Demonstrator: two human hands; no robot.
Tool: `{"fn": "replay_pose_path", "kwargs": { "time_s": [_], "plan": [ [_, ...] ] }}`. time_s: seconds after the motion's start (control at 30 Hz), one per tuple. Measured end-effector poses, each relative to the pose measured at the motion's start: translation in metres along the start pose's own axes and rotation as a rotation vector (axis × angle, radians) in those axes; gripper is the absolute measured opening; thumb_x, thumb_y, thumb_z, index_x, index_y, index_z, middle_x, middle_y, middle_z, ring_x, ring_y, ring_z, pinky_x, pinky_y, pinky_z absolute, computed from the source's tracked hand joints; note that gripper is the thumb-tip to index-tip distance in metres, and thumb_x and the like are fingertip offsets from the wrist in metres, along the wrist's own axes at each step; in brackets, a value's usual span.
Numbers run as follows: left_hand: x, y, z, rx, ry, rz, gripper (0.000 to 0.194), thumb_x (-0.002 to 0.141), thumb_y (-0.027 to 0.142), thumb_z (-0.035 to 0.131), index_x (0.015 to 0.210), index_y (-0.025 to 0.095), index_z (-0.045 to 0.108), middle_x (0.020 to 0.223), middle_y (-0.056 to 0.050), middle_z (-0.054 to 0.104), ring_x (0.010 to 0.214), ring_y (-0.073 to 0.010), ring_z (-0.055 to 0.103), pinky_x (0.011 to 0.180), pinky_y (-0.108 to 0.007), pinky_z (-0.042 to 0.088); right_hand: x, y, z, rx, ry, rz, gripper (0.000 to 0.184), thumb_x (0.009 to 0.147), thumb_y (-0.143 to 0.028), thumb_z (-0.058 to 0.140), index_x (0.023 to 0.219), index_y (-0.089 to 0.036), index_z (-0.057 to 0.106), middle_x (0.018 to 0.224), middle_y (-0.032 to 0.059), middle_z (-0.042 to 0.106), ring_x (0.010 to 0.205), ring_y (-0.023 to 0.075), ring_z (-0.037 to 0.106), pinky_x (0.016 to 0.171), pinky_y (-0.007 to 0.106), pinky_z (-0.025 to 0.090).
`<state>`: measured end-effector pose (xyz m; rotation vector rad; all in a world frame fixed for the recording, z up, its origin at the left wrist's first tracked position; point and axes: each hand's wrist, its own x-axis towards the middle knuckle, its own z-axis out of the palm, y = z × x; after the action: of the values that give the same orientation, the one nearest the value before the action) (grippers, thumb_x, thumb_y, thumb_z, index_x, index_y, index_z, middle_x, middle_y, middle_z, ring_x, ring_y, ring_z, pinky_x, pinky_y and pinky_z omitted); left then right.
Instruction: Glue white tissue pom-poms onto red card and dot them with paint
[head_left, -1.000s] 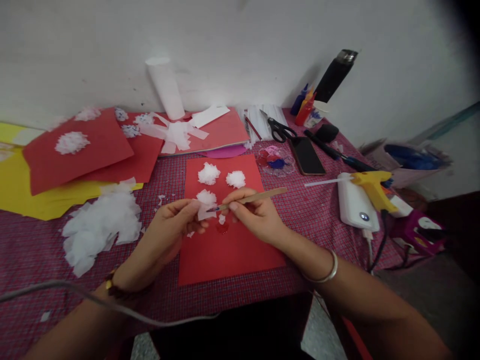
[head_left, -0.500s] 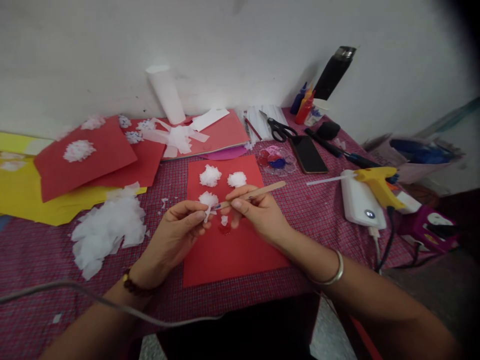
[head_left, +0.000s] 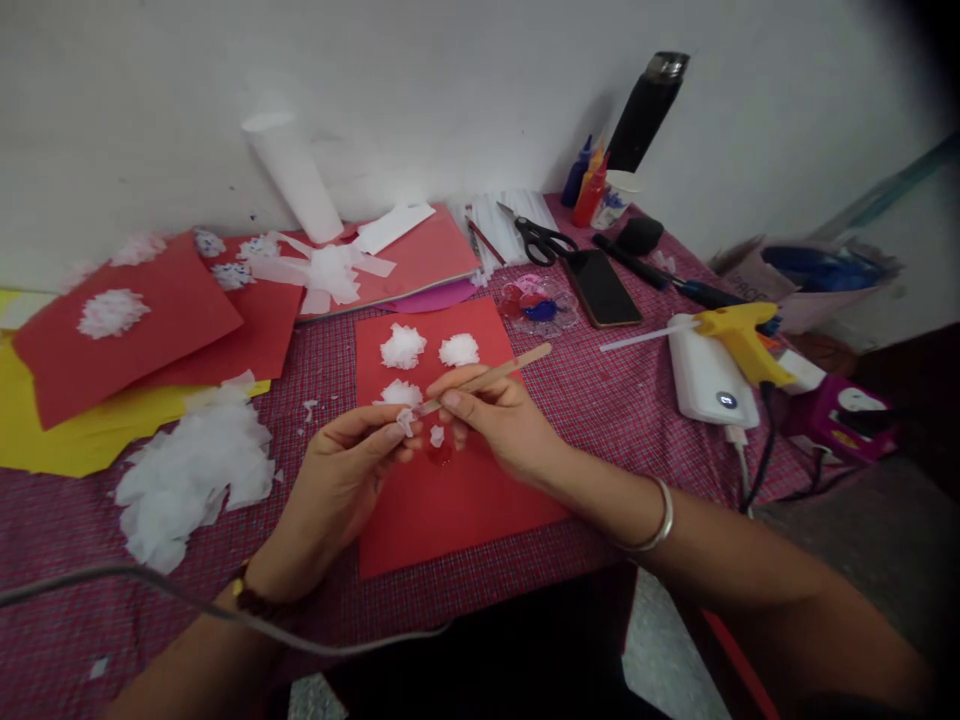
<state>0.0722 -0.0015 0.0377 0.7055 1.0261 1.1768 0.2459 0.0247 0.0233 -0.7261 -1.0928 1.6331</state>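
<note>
My left hand pinches a small piece of white tissue paper above a red paper sheet. My right hand grips a thin wooden stick, whose tip touches the tissue piece. Three white tissue puffs sit on the far part of the red sheet. A small red blob with a white scrap lies on the sheet just under my fingers.
A heap of white tissue lies left on the checked cloth. Red and yellow sheets are at the back left. Scissors, a phone, a paint dish, a yellow glue gun on a white power bank, bottles stand right.
The tissue piece in my left hand looks smaller and more bunched on the stick tip. The camera view shifted slightly; both hands stayed over the red sheet.
</note>
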Motion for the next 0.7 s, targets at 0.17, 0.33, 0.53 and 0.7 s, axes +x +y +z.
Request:
{"fn": "replay_pose_path", "kwargs": {
  "time_s": [0.17, 0.33, 0.53, 0.7],
  "plan": [
    [0.000, 0.000, -0.002, 0.009, 0.014, 0.019, 0.023, 0.059, 0.021, 0.091, 0.078, 0.019, 0.079, 0.072, -0.001, 0.077, 0.057, -0.0073, 0.068, 0.055, -0.011, 0.054, 0.001, 0.003, -0.002, 0.057, -0.063, 0.043, 0.020, 0.080, -0.035, 0.075, 0.091, -0.019, 0.070, 0.072, -0.0024, 0.070, 0.050, 0.0070, 0.059, 0.049, 0.022, 0.050],
    [-0.008, -0.005, 0.000, 0.319, 0.004, 0.252, 0.010, 0.076, 0.020, 0.080, 0.086, 0.023, 0.079, 0.075, 0.000, 0.076, 0.065, -0.0091, 0.069, 0.064, -0.016, 0.056, 0.001, 0.003, 0.002, -0.043, -0.006, 0.071, 0.036, 0.081, -0.051, 0.073, 0.072, -0.016, 0.069, 0.061, -0.0013, 0.068, 0.045, 0.0058, 0.055, 0.044, 0.020, 0.043],
    [-0.013, -0.006, -0.002, 0.490, 0.092, 0.386, 0.011, 0.081, 0.018, 0.076, 0.090, 0.025, 0.078, 0.074, 0.002, 0.075, 0.065, -0.0104, 0.067, 0.064, -0.020, 0.057, 0.000, -0.005, 0.000, -0.035, -0.061, 0.031, 0.023, 0.084, -0.041, 0.072, 0.090, -0.019, 0.069, 0.065, -0.0052, 0.064, 0.047, 0.0047, 0.053, 0.046, 0.019, 0.044],
    [-0.009, -0.002, 0.000, 0.349, 0.100, 0.277, 0.007, 0.080, 0.021, 0.076, 0.086, 0.024, 0.078, 0.073, 0.001, 0.074, 0.062, -0.0101, 0.066, 0.060, -0.019, 0.055, 0.002, -0.009, -0.004, 0.003, -0.156, 0.016, 0.018, 0.082, -0.032, 0.072, 0.092, -0.019, 0.066, 0.075, -0.0031, 0.070, 0.052, 0.0062, 0.058, 0.052, 0.020, 0.051]
  ]
}}
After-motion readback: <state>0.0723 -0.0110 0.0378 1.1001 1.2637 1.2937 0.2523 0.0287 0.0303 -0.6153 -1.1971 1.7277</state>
